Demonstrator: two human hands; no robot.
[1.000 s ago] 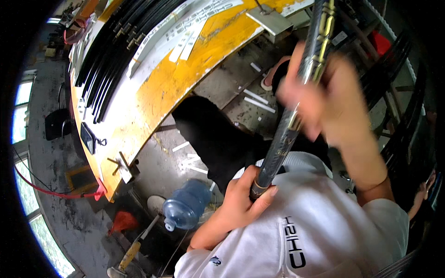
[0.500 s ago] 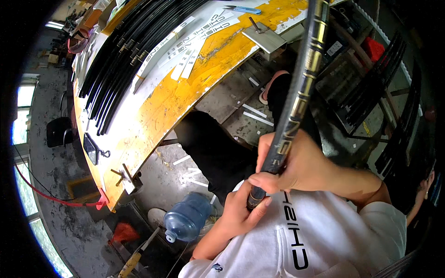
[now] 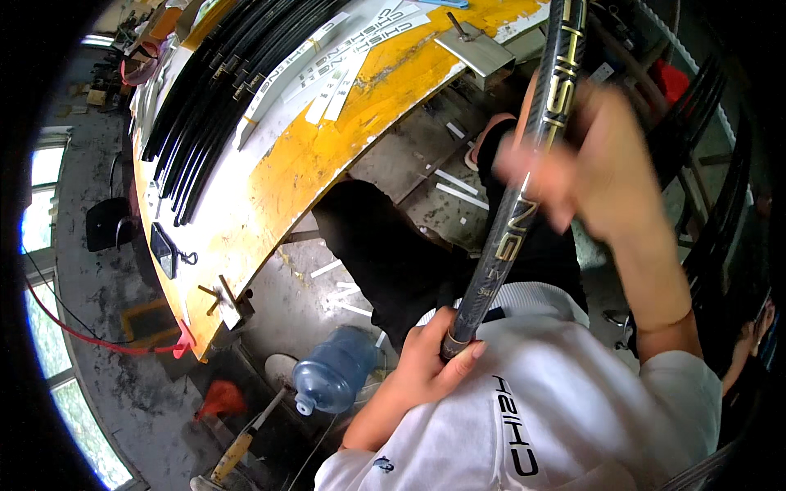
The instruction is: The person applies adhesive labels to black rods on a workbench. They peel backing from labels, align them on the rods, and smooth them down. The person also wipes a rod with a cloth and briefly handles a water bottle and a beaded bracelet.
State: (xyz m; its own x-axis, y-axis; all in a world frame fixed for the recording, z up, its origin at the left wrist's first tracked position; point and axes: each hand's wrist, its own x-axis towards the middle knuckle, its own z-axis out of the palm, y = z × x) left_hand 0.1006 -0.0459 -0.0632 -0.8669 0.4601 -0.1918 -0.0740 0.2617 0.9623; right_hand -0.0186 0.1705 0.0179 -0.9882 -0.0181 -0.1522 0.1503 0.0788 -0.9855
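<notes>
Black, glossy rod blank (image 3: 524, 204) looked light, stiff and slippery; left hand (image 3: 430, 364) clenched its butt end, right hand (image 3: 598, 168) gripped the mid-shaft, blurred.

A long, glossy black rod (image 3: 524, 204) with gold lettering and bands, held slanted in the air, its butt end low, its upper length rising past the frame's top

Daylight enters from the windows (image 3: 37, 221) at the left edge, which are overexposed. The yellow counter (image 3: 327, 147) is bright; the floor under it is dim. The right hand (image 3: 598, 164) is blurred. Straight edges bend near the black fisheye rim.
</notes>
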